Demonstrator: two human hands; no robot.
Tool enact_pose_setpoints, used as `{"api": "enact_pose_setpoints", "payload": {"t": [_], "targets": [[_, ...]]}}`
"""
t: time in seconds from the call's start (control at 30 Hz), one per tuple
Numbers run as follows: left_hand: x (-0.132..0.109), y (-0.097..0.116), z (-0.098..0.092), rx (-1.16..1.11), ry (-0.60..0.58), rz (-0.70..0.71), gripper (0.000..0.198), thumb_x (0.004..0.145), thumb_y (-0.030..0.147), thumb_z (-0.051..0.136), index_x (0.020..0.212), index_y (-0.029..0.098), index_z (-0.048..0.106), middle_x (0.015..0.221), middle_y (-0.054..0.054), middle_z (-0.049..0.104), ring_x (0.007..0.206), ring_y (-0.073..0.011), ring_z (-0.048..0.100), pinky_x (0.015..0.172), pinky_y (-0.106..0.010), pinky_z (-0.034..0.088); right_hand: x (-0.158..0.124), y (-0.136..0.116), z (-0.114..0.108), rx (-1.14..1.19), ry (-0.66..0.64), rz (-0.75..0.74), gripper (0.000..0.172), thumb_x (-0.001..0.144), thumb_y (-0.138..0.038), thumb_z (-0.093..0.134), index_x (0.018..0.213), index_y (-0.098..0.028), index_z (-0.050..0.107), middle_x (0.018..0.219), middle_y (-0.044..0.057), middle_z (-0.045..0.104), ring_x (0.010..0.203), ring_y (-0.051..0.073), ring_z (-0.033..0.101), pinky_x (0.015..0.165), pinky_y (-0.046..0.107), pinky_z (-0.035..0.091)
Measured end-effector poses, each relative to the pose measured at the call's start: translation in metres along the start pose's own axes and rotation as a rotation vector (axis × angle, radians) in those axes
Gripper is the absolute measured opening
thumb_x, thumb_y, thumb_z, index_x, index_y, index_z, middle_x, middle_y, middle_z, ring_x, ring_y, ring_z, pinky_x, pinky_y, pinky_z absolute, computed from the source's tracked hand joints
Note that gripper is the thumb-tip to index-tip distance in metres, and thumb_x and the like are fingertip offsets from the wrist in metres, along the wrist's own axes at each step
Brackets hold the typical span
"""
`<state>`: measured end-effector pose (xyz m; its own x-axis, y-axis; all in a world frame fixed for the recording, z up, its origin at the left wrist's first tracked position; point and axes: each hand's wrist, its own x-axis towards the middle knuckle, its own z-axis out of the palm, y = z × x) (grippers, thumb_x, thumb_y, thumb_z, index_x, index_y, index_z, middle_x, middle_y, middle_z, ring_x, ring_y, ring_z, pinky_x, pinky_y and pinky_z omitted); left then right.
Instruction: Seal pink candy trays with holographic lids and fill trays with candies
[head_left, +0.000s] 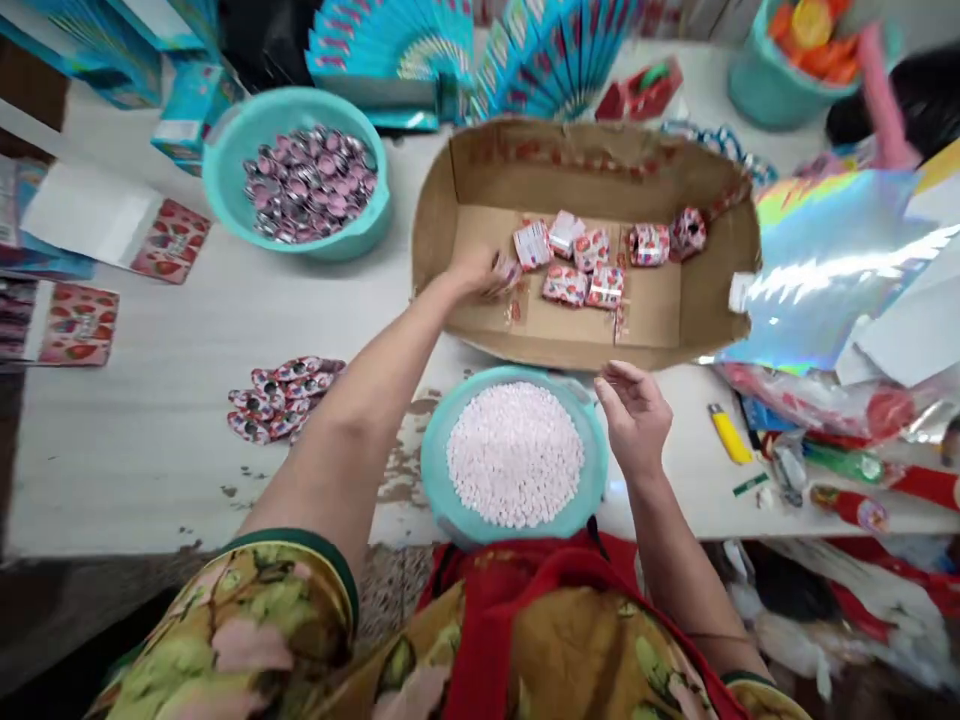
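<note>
My left hand (478, 272) reaches into the left part of a shallow cardboard box (480, 335). Its fingers are closed on a small pinkish packet (507, 271), which is partly hidden and a little blurred. Beside it on the box floor lie several strawberry-print packets (566, 285), with two more near the right end. Above the right rim of a turquoise basin (433, 480) is my right hand (637, 412), its fingers loosely curled, thumb apart, nothing visible in it. Small white pellets (516, 455) fill that basin.
Another turquoise basin (296, 240) holds shiny pink-and-silver pieces. On the left lie a pile of printed oval pieces (281, 398) and strawberry-print cards (81, 322). Blue fan-like displays (390, 40) stand behind the box. At right are a yellow lighter (729, 435) and an iridescent sheet (825, 270).
</note>
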<state>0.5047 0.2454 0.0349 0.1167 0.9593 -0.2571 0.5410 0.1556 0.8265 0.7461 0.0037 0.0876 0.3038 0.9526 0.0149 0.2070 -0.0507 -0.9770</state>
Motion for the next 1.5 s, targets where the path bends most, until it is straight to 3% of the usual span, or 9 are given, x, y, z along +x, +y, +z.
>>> {"api": "enact_pose_setpoints", "payload": {"t": [0.1, 0.17, 0.27, 0.37, 0.53, 0.8, 0.97, 1.13, 1.5], "targets": [[-0.087, 0.008, 0.034, -0.752, 0.125, 0.032, 0.034, 0.085, 0.028, 0.078, 0.111, 0.011, 0.063, 0.100, -0.006, 0.065, 0.108, -0.0258, 0.069, 0.093, -0.046, 0.056, -0.047, 0.006, 0.004, 0.172, -0.034, 0.200, 0.070, 0.076, -0.039, 0.081, 0.141, -0.033, 0.054, 0.137, 0.010, 0.064, 0.117, 0.026, 0.068, 0.095, 0.046, 0.062], [-0.163, 0.018, 0.067, -0.886, 0.033, -0.033, 0.042, 0.078, 0.035, 0.087, 0.108, 0.017, 0.064, 0.098, -0.005, 0.067, 0.097, -0.0218, 0.070, 0.088, -0.036, 0.058, -0.068, 0.013, 0.013, 0.261, -0.080, 0.311, 0.076, 0.076, -0.044, 0.079, 0.144, -0.030, 0.049, 0.146, 0.012, 0.059, 0.127, 0.027, 0.065, 0.099, 0.047, 0.061], [-0.257, 0.013, 0.109, -0.796, -0.075, -0.080, 0.048, 0.083, 0.054, 0.078, 0.114, 0.021, 0.065, 0.107, -0.009, 0.070, 0.101, -0.0245, 0.069, 0.094, -0.039, 0.056, -0.089, 0.025, 0.020, 0.354, -0.051, 0.399, 0.049, 0.084, -0.052, 0.069, 0.123, -0.025, 0.061, 0.132, 0.011, 0.069, 0.122, 0.026, 0.067, 0.105, 0.048, 0.057], [-0.298, -0.022, 0.117, -0.319, 0.121, -0.132, 0.048, 0.090, 0.051, 0.068, 0.126, 0.019, 0.064, 0.132, -0.016, 0.064, 0.131, -0.0333, 0.055, 0.117, -0.050, 0.040, -0.104, 0.033, 0.003, 0.422, 0.064, 0.434, 0.039, 0.076, -0.047, 0.078, 0.105, -0.024, 0.065, 0.114, 0.007, 0.076, 0.111, 0.024, 0.072, 0.105, 0.047, 0.057], [-0.299, -0.068, 0.124, 0.300, 0.180, -0.367, 0.059, 0.092, 0.043, 0.066, 0.142, 0.012, 0.055, 0.151, -0.025, 0.047, 0.142, -0.0435, 0.041, 0.118, -0.062, 0.030, -0.127, 0.036, -0.049, 0.530, 0.214, 0.553, 0.058, 0.061, -0.032, 0.087, 0.114, -0.024, 0.064, 0.113, 0.005, 0.077, 0.102, 0.023, 0.075, 0.091, 0.042, 0.063], [-0.292, -0.039, 0.197, 0.155, -0.013, -0.133, 0.030, 0.087, 0.046, 0.074, 0.101, 0.020, 0.073, 0.120, -0.016, 0.066, 0.121, -0.0353, 0.057, 0.107, -0.047, 0.044, -0.144, 0.037, -0.051, 0.410, 0.281, 0.523, 0.057, 0.058, -0.038, 0.092, 0.106, -0.022, 0.066, 0.100, 0.003, 0.078, 0.086, 0.018, 0.075, 0.081, 0.035, 0.064], [-0.289, -0.047, 0.166, -0.429, -0.029, -0.324, 0.028, 0.073, 0.040, 0.083, 0.075, 0.020, 0.063, 0.074, -0.001, 0.064, 0.077, -0.0197, 0.063, 0.075, -0.030, 0.053, -0.141, 0.029, -0.046, 0.291, 0.098, 0.483, 0.055, 0.059, -0.041, 0.090, 0.107, -0.021, 0.072, 0.102, 0.005, 0.079, 0.090, 0.021, 0.074, 0.085, 0.039, 0.062], [-0.298, -0.023, 0.127, -0.953, -0.054, -0.469, 0.037, 0.067, 0.042, 0.085, 0.079, 0.020, 0.058, 0.065, 0.005, 0.056, 0.048, -0.0096, 0.051, 0.043, -0.020, 0.037, -0.148, 0.035, -0.031, -0.019, -0.113, 0.302, 0.046, 0.063, -0.039, 0.084, 0.104, -0.021, 0.073, 0.101, 0.005, 0.078, 0.095, 0.023, 0.073, 0.093, 0.042, 0.058], [-0.308, 0.031, 0.122, -1.078, 0.154, -0.223, 0.041, 0.076, 0.052, 0.078, 0.080, 0.021, 0.052, 0.070, 0.004, 0.060, 0.060, -0.0118, 0.065, 0.059, -0.023, 0.052, -0.149, 0.029, 0.013, -0.241, -0.292, 0.102, 0.038, 0.073, -0.035, 0.075, 0.109, -0.023, 0.070, 0.115, 0.005, 0.076, 0.107, 0.027, 0.070, 0.099, 0.043, 0.053]]}}
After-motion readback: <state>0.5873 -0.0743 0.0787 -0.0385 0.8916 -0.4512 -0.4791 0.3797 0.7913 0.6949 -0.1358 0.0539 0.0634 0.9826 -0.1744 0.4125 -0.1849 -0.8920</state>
